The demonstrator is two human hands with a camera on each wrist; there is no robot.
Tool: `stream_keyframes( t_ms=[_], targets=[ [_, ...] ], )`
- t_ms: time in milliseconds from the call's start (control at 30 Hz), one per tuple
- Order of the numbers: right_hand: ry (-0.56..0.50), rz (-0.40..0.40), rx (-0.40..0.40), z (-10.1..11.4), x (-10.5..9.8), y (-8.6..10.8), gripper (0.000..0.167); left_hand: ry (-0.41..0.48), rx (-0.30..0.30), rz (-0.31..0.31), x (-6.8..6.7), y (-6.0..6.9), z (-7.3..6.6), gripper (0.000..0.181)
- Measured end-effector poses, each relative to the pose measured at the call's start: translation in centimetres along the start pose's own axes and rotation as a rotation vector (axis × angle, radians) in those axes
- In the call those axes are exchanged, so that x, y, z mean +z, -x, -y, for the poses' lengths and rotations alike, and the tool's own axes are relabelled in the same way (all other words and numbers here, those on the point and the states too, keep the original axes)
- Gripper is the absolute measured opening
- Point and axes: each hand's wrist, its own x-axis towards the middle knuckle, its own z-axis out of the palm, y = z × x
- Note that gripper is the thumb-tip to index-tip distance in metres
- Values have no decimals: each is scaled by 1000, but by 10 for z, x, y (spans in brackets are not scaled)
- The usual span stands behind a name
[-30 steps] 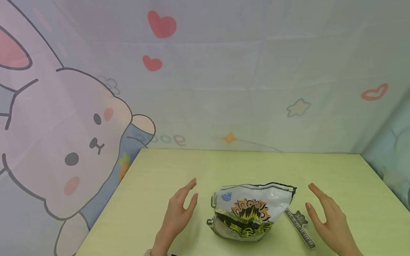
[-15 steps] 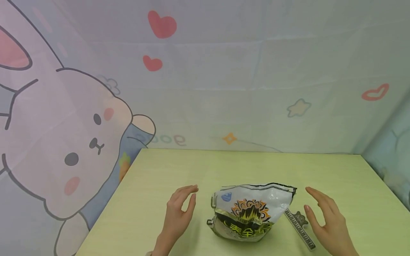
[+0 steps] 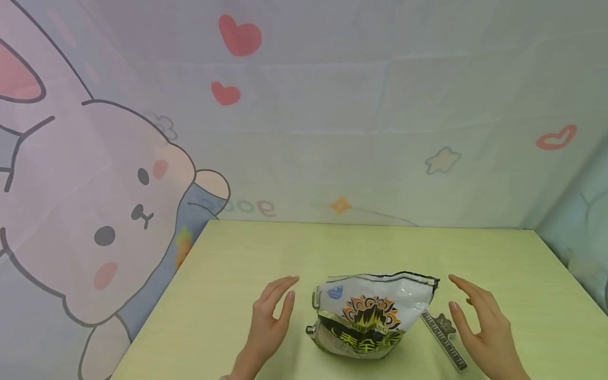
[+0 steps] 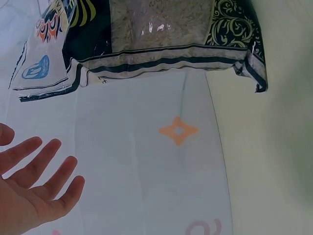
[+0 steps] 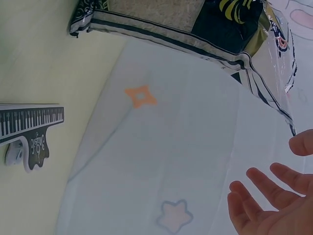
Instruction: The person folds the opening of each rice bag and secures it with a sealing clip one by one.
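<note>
A plastic bag of rice [image 3: 366, 316] stands on the table between my two hands, its top edge slanting. Grains show through its clear panel in the left wrist view [image 4: 161, 24]. My left hand [image 3: 268, 322] hovers to the bag's left, fingers extended and thumb apart, not touching it. To the bag's right, my right hand [image 3: 489, 330] is held with relaxed fingers and nothing in them. Between the bag and that hand lies a long bag clip [image 3: 445, 340] with a piano-key pattern and a bear-shaped handle, seen also in the right wrist view.
The pale yellow-green table [image 3: 237, 253] reaches back to a hanging cloth [image 3: 304, 158] printed with hearts, a star and a large rabbit. More printed cloth [image 3: 589, 221] hangs along the right side.
My left hand first dips slightly, then shifts right toward the bag. My right hand drifts a little left toward it. The bag and clip stay in place.
</note>
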Motion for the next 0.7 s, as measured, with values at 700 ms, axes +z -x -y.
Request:
stream_keyframes(
  t_ms=[700],
  targets=[
    [-68,2,-49,22,0,-15,43,-19,-11,73,6,5,-9,37]
  ],
)
